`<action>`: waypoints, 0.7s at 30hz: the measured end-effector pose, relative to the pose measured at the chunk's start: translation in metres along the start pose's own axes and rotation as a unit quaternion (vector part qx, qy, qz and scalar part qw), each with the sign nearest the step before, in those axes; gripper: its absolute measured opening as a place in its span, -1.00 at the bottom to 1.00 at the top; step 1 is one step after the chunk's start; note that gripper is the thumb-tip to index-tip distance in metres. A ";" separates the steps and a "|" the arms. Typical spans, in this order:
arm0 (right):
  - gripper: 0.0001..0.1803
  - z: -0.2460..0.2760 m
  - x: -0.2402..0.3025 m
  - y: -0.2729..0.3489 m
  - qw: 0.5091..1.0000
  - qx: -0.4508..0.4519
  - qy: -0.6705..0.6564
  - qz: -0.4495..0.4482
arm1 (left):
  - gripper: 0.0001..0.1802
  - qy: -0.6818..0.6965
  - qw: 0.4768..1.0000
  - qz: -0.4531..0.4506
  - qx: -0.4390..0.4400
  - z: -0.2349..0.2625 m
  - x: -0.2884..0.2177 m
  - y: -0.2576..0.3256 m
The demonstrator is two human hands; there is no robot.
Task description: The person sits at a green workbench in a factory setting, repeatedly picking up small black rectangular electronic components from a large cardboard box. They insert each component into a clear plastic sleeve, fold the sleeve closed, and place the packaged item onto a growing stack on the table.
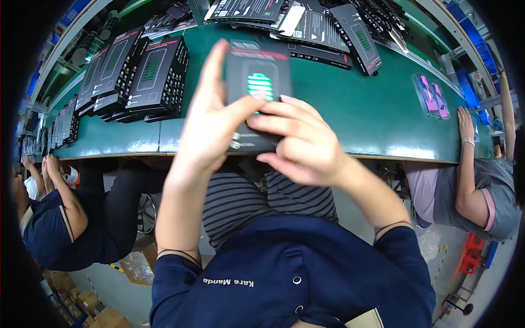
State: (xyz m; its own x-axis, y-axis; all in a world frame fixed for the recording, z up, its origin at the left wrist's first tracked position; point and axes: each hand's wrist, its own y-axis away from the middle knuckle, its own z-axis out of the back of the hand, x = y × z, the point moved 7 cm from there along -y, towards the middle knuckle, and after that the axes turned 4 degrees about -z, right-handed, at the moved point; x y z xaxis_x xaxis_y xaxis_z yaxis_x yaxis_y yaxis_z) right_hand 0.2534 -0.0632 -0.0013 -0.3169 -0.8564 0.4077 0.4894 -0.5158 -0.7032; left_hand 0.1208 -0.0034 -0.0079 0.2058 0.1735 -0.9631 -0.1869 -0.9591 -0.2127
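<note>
Head view, nearest first: a navy jacket (290,273) fills the lower edge, both forearms rising from it over striped trousers (246,202). The left hand (210,123) is clamped on the left side of a black box (257,82), forefinger stretched up along its edge and thumb laid across the front. The right hand (303,142) is closed on the lower right of the same box, fingers spread over its face just beneath a green battery picture. The box is held upright in the air, above the near edge of the green table (372,115), touching nothing but the two hands.

Beyond it, on the left, flat black boxes lie in overlapping stacks (136,76); more are strewn loosely across the far side (328,27). To the right lie two clear packets (431,97) with pink inserts, near the hand (465,123) of a co-worker in grey. Another co-worker in navy sits at the left edge (54,218).

The risk, as I judge it, lies in the grip: the box hangs over the table edge and the lap, held mostly by fingertips on its lower half, so a shift of either hand could let it tip and drop to the floor. Pressing hard with the thumb on the thin front could also dent or crease the card.
</note>
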 end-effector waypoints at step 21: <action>-0.44 0.205 -0.144 0.090 0.813 -0.080 0.417 -0.399 | -0.20 -0.569 0.759 -0.233 0.215 -0.095 0.045 0.039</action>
State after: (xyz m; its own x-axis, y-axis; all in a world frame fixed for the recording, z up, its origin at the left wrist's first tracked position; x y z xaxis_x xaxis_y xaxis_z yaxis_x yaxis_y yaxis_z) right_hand 0.5094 0.0085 -0.0040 -0.9546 0.0980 0.2813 -0.2335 -0.8326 -0.5023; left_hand 0.2138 -0.0544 -0.0438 -0.5707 0.7870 -0.2345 -0.6953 -0.6150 -0.3718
